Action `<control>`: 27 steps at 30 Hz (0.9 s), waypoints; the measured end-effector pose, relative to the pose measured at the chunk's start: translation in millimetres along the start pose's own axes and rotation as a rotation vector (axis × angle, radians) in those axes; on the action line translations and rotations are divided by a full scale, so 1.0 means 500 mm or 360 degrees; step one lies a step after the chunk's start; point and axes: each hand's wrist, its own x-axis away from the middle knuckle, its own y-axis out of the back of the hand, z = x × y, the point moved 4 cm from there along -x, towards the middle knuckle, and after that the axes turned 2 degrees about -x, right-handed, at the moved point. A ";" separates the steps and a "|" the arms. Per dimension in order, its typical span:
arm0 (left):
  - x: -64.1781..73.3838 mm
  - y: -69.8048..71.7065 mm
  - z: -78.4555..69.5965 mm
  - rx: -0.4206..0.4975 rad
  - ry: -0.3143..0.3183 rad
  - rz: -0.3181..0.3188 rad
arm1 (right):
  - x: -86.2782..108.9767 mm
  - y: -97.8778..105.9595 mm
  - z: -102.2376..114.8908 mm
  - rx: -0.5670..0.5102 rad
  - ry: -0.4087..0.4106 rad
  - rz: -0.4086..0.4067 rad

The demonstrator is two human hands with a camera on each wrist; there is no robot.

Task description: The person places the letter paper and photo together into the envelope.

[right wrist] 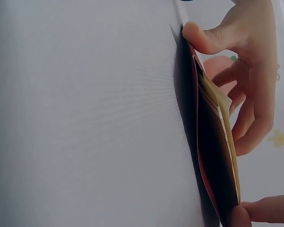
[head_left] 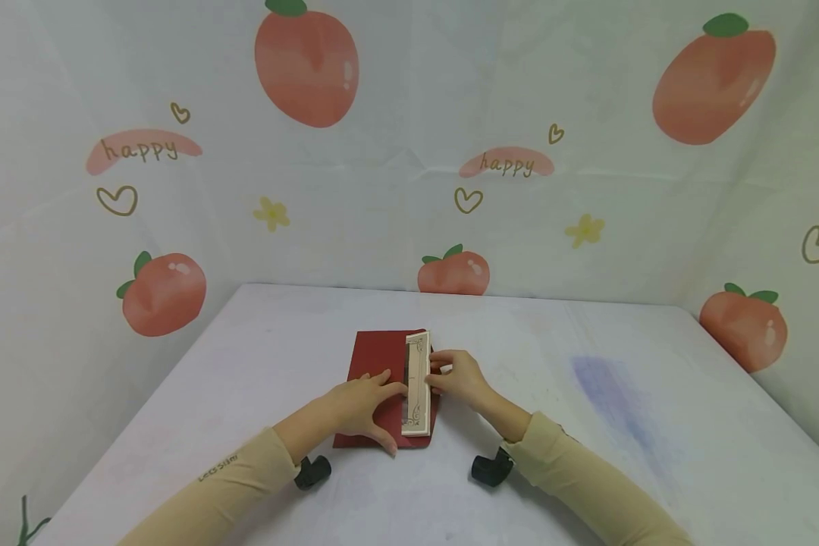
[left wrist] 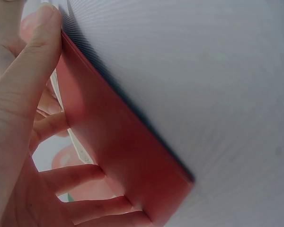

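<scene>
A red envelope [head_left: 375, 353] lies on the table with its mouth facing right. Along that side is a cream paper [head_left: 418, 379] with ornate printed corners, partly out over the envelope. My left hand [head_left: 362, 406] rests spread on the red face, thumb at the near edge and a fingertip by the paper. My right hand [head_left: 460, 375] pinches the paper's right edge between thumb and fingers. From the right wrist view, the envelope's mouth gapes, dark inside, with the cream paper [right wrist: 222, 101] along its upper lip. Part of the paper inside the envelope is hidden.
The white tabletop [head_left: 519, 326] carries a faint purple smudge [head_left: 614, 402] on the right. Black wrist cameras [head_left: 312, 472] show under both forearms. A white curtain [head_left: 396, 212] printed with peaches and the word "happy" hangs behind and at the sides.
</scene>
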 end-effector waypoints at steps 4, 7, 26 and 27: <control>0.000 -0.001 0.000 0.0013 -0.0001 -0.0003 | 0.000 -0.002 0.000 -0.0001 0.0004 -0.0022; 0.000 -0.001 0.000 0.0021 -0.0005 -0.0006 | 0.000 -0.002 0.000 -0.0001 0.0007 -0.0031; 0.002 0.001 -0.001 0.0016 -0.0017 -0.0011 | -0.002 -0.007 -0.002 -0.0048 0.0039 0.0013; 0.002 0.001 -0.001 0.0014 -0.0019 -0.0012 | -0.003 -0.007 -0.002 -0.0051 0.0038 0.0015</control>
